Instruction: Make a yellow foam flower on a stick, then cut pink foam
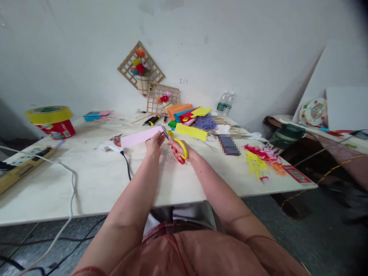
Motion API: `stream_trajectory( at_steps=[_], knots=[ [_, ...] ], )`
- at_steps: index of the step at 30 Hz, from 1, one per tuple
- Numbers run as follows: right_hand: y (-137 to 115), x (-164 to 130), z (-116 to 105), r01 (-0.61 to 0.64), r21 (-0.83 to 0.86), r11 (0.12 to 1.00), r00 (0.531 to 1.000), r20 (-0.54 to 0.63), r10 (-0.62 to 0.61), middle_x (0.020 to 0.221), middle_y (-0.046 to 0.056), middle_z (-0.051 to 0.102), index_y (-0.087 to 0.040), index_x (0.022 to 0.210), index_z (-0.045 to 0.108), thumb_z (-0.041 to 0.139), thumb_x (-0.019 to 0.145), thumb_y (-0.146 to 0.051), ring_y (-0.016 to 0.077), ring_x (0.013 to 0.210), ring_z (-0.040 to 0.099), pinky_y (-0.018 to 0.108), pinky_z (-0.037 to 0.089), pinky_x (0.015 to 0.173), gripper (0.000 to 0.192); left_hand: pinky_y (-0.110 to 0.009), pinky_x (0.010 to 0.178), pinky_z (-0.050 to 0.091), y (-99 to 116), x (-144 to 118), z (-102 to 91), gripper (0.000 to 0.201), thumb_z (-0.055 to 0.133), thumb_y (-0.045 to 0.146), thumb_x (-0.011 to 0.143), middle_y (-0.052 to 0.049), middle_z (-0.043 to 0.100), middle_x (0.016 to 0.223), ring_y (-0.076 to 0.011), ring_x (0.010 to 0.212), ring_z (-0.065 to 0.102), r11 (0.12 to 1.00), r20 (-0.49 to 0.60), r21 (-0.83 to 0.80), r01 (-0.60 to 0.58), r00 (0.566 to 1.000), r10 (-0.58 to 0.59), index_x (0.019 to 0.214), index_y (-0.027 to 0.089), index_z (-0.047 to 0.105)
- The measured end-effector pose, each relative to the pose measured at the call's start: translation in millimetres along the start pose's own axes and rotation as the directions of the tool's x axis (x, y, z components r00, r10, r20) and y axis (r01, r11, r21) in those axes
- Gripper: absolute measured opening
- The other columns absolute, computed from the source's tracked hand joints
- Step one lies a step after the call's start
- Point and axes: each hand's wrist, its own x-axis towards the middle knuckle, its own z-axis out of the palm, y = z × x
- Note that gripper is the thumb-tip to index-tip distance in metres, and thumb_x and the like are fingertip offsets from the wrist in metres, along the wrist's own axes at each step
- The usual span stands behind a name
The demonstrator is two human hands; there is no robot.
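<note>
A long pink paper strip (139,137) stretches leftward over the table, its right end pinched in my left hand (155,144). My right hand (183,148) is wrapped round the scissors (181,152), which have red and yellow handles. Their blades point up and left, at the strip's right end close to my left fingers. Whether the blades touch the paper I cannot tell. Just beyond my right hand lies a yellow paper strip (192,132). A white glue gun (112,145) with a black cord rests left of my left hand.
Folded coloured paper (181,111), purple shreds (206,122) and thin sticks (230,128) lie toward the wall. Paper scraps (255,163) and a dark jar (284,137) are at right. A red bucket (59,128) and a power strip (23,165) stand left. Stick lattices (141,50) lean against the wall.
</note>
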Motion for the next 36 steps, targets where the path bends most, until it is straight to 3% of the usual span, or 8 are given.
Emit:
stream_trajectory(
  at_steps=[36],
  knots=[
    [8.0,0.7,-10.0,0.034,0.024,0.999,0.999,-0.001,-0.034,0.05,-0.007,0.036,-0.015,0.097,0.051,0.043,0.078,-0.065,0.0019,0.03,0.023,0.016,0.021,0.026,0.055,-0.024,0.066,0.053,2.9,-0.2,2.3,0.013,0.063,0.008,0.064,-0.006,0.067,0.067,-0.0126,0.06,0.064,0.999,0.024,-0.036,-0.024,0.999,0.025,0.077,0.008,0.063]
  ],
)
